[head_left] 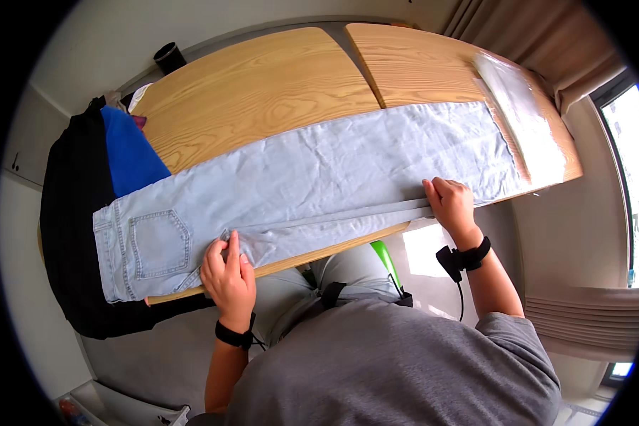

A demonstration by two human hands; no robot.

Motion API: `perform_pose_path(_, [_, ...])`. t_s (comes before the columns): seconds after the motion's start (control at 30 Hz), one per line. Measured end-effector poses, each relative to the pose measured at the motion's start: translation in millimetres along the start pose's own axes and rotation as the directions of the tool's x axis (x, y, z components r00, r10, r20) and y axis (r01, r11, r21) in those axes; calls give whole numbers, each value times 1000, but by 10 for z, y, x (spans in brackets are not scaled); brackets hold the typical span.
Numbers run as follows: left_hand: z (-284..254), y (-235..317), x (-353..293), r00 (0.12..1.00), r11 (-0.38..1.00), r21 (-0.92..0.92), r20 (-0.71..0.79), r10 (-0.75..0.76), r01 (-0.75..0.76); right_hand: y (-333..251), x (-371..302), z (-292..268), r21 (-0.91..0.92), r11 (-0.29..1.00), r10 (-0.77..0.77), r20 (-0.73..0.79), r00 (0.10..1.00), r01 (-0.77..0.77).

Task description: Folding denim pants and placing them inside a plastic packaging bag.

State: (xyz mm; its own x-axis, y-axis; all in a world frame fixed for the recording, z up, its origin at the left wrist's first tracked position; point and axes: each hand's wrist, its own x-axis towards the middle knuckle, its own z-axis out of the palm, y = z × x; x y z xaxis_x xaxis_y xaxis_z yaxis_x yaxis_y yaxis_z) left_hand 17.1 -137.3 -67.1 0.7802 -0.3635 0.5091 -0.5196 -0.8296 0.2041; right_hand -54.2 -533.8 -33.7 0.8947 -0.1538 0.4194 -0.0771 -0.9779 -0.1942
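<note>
A pair of light blue jeans (312, 167) lies lengthwise across the table, folded so the legs are stacked, with the waistband and a back pocket at the left and the frayed hem at the right. My left hand (228, 278) is at the near edge below the crotch, fingers closed on the bunched denim. Farther right, my right hand (450, 207) is curled on the near edge of the leg, pinching the cloth. Between the two hands a long strip of the denim runs creased along the table's front edge. The fingertips' undersides are partly hidden.
The wooden tabletop (263, 92) has a gap before a second one (412, 67). Clear plastic bags (522, 117) lie at the right end. Black cloth (74, 234) and blue cloth (130, 153) drape over the left end. A dark cup-like container (169, 58) stands behind.
</note>
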Motion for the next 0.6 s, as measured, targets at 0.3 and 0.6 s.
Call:
perform_pose_path(0.3, [-32,-28,-6,1000,1000,23,7,10,-11,1490,-566,-353,-291,775,463,-341,818,-561])
perform_pose_path(0.6, [-27,0,-11,1000,999,37,5,8,-9,2390,-527,-465,190,618,782,-245,573,-763])
